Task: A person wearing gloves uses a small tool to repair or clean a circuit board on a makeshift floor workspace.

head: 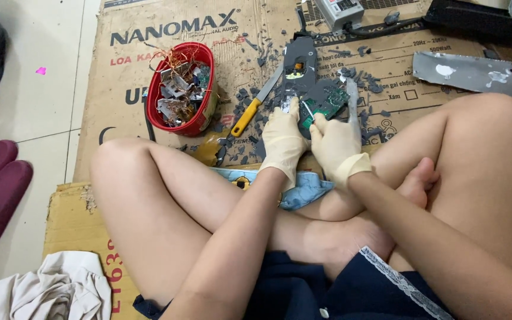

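On flattened cardboard (149, 71) over a tiled floor, grey chips lie scattered and a red tub (182, 89) holds stripped parts, while the left hand (282, 142) and right hand (334, 145) both grip a green circuit board (326, 98), seemingly part-dismantled.

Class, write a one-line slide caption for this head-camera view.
Gloved left hand and right hand grip a green circuit board over cardboard, beside a red tub of scrap.

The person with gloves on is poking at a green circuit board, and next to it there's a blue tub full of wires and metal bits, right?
Nearly. The tub of wires and metal bits is red, not blue, as the head view shows. The rest holds: both gloved hands, left hand and right hand, work on the green circuit board.
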